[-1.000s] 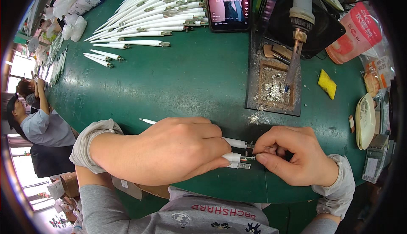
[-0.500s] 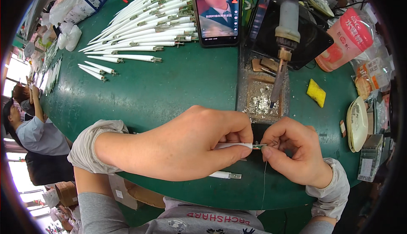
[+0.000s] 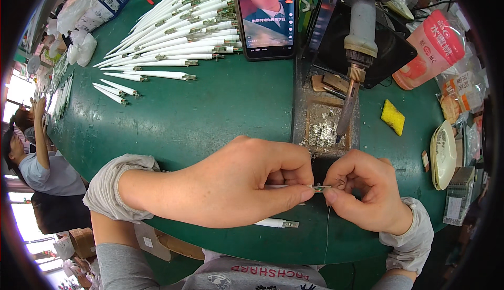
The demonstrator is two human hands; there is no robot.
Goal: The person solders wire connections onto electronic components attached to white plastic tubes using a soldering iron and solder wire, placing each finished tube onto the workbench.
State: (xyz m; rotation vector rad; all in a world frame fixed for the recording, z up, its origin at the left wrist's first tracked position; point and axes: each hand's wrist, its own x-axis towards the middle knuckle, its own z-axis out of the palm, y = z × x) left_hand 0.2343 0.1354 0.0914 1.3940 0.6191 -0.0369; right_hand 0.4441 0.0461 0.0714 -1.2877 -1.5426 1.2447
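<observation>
My left hand (image 3: 236, 177) pinches a white pen-like stick between thumb and fingers. Its small green circuit-board end (image 3: 318, 188) pokes out toward the right, while most of its body is hidden behind the hand. Closed in a pinch at that end, my right hand (image 3: 365, 190) grips a thin wire (image 3: 327, 232), which hangs down below the fingertips. The fingers cover the spot where wire and board come together, so contact cannot be made out. Under my left hand, a second white stick (image 3: 275, 223) lies on the green table (image 3: 210, 101), partly covered.
A soldering iron (image 3: 355, 69) stands over a solder-flecked tray (image 3: 320, 124). Many white sticks (image 3: 178, 43) fan out at the back left, beside a phone (image 3: 265, 14). To the right are a yellow sponge (image 3: 392, 117), pink jar (image 3: 428, 51) and pale dish (image 3: 444, 156). Another person (image 3: 42, 169) sits far left.
The held stick's board end has dropped slightly and shifted a little right. Both hands keep their pinches. The whole view has shifted slightly.
</observation>
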